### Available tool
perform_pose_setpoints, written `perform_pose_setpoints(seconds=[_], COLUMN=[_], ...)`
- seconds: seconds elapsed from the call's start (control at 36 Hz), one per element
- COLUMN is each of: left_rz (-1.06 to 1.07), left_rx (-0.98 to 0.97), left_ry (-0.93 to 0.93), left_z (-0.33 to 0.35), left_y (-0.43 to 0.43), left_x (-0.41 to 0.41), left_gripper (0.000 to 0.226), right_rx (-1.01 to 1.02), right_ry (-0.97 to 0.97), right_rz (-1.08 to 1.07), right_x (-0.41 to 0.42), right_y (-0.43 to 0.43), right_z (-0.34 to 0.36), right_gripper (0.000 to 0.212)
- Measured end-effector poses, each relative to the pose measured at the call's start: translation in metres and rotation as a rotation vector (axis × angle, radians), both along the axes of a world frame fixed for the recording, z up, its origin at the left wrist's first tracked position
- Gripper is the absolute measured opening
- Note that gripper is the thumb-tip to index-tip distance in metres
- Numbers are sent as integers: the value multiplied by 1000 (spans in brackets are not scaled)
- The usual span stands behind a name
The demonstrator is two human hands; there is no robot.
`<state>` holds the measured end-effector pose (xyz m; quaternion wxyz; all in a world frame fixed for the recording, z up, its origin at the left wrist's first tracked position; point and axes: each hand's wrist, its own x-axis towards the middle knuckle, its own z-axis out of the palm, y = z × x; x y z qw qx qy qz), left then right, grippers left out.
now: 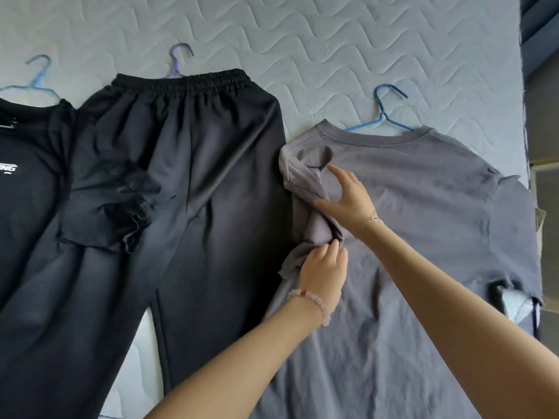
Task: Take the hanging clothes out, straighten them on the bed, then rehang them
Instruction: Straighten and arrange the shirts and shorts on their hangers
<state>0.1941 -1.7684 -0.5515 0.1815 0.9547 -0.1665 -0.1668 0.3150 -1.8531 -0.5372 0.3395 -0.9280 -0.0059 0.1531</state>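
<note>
view from above of a pale quilted bed [332, 40] with three garments laid flat side by side, each with a hanger at its top. on the right lies a grey t-shirt [423, 222], with a blue hanger [381, 113] poking out of its neck; its far edge reaches the side of the bed. the shirt's sleeve [308, 189] nearest the middle garment is bunched and folded in on itself. the left hand [322, 272], wearing a pale beaded bracelet [308, 300], has its fingers curled and pinches the lower end of that bunched sleeve. the right hand [352, 198], with a thin chain [372, 220] at the wrist, is released: its fingers are straight and spread, pressing down on the sleeve folds near the shoulder seam. in the middle lie black trousers [196, 176], waistband away from the viewer, with the hook of a purple hanger [177, 60] showing above the waistband. their edge touches the grey shirt's shoulder. on the left lies a black t-shirt [27, 207] with white lettering on the chest, partly cut off by the frame, on a light blue hanger [37, 77]; one of its sleeves lies crumpled over the trousers.
</note>
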Motion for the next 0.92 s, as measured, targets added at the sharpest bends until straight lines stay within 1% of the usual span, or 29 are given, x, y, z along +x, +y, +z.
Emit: perform_pose_setpoints(seconds=[0.08, 0.14, 0.19, 0.22, 0.28, 0.33, 0.39, 0.44, 0.47, 0.56, 0.61, 0.72, 0.81, 0.92], left_rz=[-50, -67, -64, -44, 57, 240, 430, 554, 599, 672, 622, 454, 450, 480], left_rx=[4, -26, -98, -131, -258, -399, -477, -452, -444, -445, -401, -226, -104, -20], left_ry=[-16, -7, -21, -49, -43, -30, -49, -98, -81, 104, 167, 189, 228, 233], left_z=[-7, -11, -13, -14, -13, -7, -2, -4, -6, -8, -10, -11, -11, -15], left_y=[0, 1, 4, 8, 18, 29, 40, 49, 52, 54, 53, 44, 35, 29], left_x=[-10, -13, -12, -11, -5, 3, 9, 16, 21, 38, 51, 81, 98, 108], left_gripper=[42, 42, 35, 29, 23, 33, 37, 32, 30, 35, 41, 48, 48, 53], right_rx=[-135, -230, -277, -249, -114, 3, 89, 200, 254, 353, 392, 409, 425, 424], right_ry=[-33, -89, -185, -215, -197, -98, -12, 40, 57, 102, 160, 189, 204, 217], right_rz=[166, 217, 200, 149, -50, -252, -381, -481, -524, -600, -606, -564, -535, -488], right_x=[15, 17, 19, 19, 22, 27, 32, 34, 34, 33, 31, 31, 32, 33], right_y=[15, 25, 30, 31, 28, 18, 5, -7, -11, -19, -21, -23, -27, -32], right_z=[-13, -18, -19, -19, -19, -22, -27, -32, -33, -35, -37, -37, -36, -33], right_gripper=[77, 64, 43, 34, 24, 24, 25, 23, 22, 21, 21, 19, 18, 17])
